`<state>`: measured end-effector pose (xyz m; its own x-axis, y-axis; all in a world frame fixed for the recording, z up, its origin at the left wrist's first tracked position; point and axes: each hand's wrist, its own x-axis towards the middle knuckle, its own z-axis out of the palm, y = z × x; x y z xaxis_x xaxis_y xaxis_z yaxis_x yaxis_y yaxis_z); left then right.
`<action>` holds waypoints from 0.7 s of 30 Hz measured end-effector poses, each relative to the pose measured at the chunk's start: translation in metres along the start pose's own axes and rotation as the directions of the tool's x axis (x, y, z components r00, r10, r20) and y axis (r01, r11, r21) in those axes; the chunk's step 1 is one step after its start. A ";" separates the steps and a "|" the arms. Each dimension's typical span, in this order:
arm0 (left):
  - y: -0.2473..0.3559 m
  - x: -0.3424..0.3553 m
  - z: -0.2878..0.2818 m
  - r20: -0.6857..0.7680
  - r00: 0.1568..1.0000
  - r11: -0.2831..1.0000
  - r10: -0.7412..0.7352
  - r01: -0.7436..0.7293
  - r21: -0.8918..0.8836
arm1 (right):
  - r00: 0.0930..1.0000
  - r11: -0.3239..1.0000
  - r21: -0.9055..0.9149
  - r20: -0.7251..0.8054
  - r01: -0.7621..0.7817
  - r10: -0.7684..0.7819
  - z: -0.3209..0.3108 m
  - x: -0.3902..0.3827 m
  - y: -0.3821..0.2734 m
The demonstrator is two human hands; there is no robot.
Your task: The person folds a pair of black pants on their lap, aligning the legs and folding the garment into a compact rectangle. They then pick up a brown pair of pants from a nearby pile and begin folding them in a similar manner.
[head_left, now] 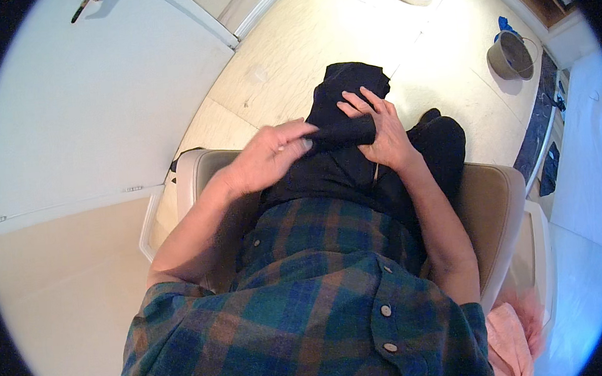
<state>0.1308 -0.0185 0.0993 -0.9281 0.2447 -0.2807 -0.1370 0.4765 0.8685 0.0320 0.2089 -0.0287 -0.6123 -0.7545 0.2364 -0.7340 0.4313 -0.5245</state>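
Over the seated person's lap [322,181]: soft black folded cloth [345,133], between both hands. Right hand [387,133]: fingers spread, holding its right end. Left hand [270,153]: fingers extended, blurred, at its left end; grip cannot be told. Around: beige padded chair [498,208]; round grey-brown bucket [500,65], pale floor [274,77].
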 end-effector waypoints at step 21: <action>0.067 -0.027 -0.087 0.134 0.943 0.862 0.304 -0.212 -0.460 | 1.000 0.906 0.424 -0.003 -0.015 0.018 -0.075 -0.039 -0.093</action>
<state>0.1165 -0.0663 0.2005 -0.8705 0.4890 -0.0557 -0.0805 -0.0297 0.9963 0.1020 0.2351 0.0726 -0.6264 -0.7450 0.2291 -0.5309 0.1926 -0.8252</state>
